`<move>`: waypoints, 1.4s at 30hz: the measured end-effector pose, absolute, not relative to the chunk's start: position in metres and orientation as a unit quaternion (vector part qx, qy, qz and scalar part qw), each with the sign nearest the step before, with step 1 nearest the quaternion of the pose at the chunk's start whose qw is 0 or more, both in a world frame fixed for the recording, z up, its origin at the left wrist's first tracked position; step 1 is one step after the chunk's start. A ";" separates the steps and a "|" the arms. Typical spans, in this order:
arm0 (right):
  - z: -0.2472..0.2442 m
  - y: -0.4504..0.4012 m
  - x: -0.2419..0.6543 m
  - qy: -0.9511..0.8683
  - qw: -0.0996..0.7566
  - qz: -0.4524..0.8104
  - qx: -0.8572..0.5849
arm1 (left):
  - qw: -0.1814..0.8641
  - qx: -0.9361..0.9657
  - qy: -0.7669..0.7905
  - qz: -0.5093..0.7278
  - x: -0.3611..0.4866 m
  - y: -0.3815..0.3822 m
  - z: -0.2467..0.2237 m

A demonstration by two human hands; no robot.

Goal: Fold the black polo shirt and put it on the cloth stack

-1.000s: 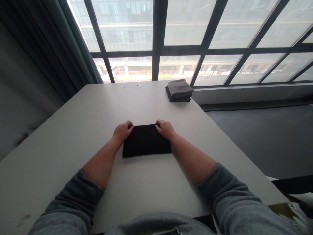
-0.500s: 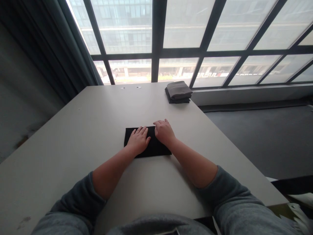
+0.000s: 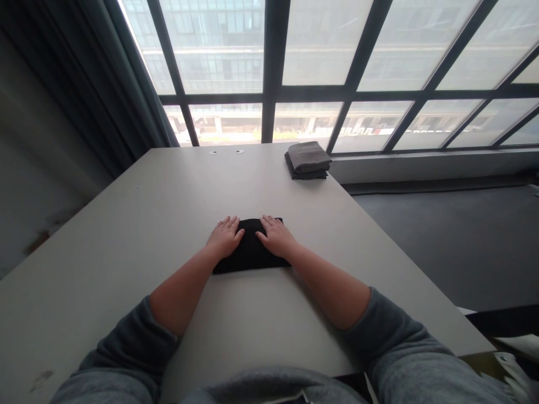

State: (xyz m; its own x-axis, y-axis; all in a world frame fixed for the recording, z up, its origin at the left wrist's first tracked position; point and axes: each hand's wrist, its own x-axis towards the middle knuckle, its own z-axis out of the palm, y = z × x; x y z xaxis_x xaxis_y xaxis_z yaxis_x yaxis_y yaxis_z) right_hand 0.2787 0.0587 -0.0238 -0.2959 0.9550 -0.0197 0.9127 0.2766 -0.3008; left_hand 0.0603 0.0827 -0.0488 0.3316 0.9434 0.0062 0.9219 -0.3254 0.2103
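A black folded cloth (image 3: pixel 251 252) lies on the white table in front of me, its long side towards me. My left hand (image 3: pixel 225 235) rests on its left part, palm down, fingers stretched forward and thumb spread inward. On its right part lies my right hand (image 3: pixel 275 234), also flat with the fingers apart. The far edge of the cloth bulges up slightly between my hands. Its left and right ends are partly hidden under my hands and wrists.
A stack of folded grey and dark cloths (image 3: pixel 308 160) stands at the table's far right edge. The white table (image 3: pixel 181 202) reaches to a large window (image 3: pixel 311 120). A dark curtain (image 3: pixel 96 84) hangs at the left. Grey floor (image 3: pixel 442 235) lies beyond the right edge.
My left hand has shifted left on the cloth. My right hand has flattened onto it, fingers now pointing forward. The cloth's far edge has bulged up.
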 end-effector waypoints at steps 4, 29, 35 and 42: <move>-0.025 0.059 0.280 -0.792 0.089 0.135 -0.588 | 0.097 0.811 0.570 0.085 0.044 0.097 -0.062; -0.032 0.074 0.296 -0.788 0.098 0.129 -0.594 | 0.066 0.822 0.559 0.089 0.040 0.096 -0.054; -0.032 0.074 0.296 -0.763 0.083 0.100 -0.633 | 0.041 0.880 0.458 0.122 0.064 0.071 -0.036; -0.037 0.078 0.298 -0.761 0.081 0.095 -0.637 | 0.108 0.892 0.431 0.081 0.087 0.062 -0.040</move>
